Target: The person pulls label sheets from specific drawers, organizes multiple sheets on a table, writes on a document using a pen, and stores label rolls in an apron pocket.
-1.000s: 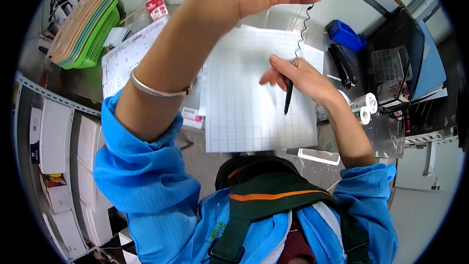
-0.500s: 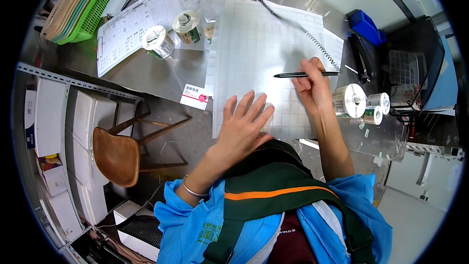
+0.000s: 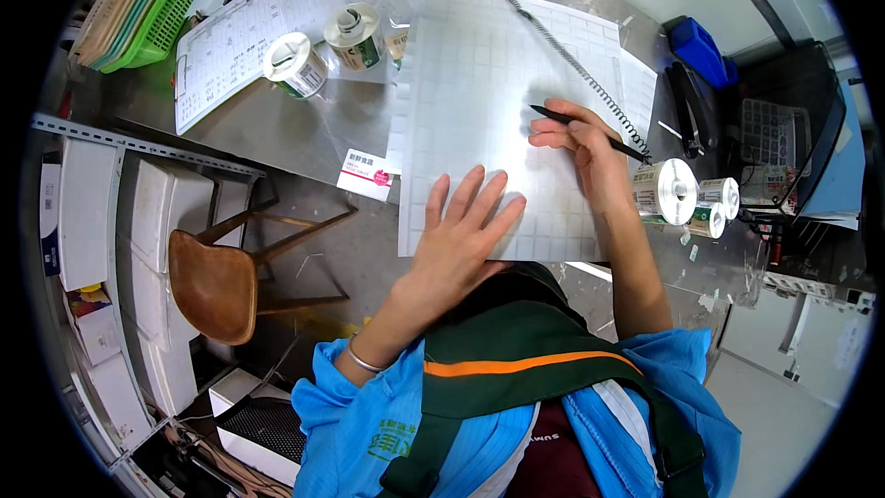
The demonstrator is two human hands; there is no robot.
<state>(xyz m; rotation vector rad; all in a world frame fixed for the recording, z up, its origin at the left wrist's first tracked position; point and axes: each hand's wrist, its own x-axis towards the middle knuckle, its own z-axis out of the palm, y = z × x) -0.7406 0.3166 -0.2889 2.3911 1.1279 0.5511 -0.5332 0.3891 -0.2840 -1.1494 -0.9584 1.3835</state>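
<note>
A large pale sheet (image 3: 461, 83), printed with a faint grid, lies on the metal table in front of me. My left hand (image 3: 466, 235) rests flat on its near part, fingers spread. Over the sheet's right side, my right hand (image 3: 590, 152) is closed around a black pen (image 3: 604, 136). The pen points up and to the left; whether its tip touches the sheet I cannot tell. A coiled cord (image 3: 572, 55) runs across the sheet's far right part and ends at the pen's rear end.
Two label rolls (image 3: 295, 65) stand left of the sheet, near a filled-in form (image 3: 253, 32) and a green basket (image 3: 175, 23). More label rolls (image 3: 666, 192) sit by my right wrist. Beyond them are a black stapler (image 3: 687, 111) and a blue holder (image 3: 702, 51). A wooden chair (image 3: 212, 286) stands lower left.
My right hand has turned the pen from nearly level to slanted, its tip now raised toward the upper left. The left hand stays on the sheet. The whole view has shifted slightly.
</note>
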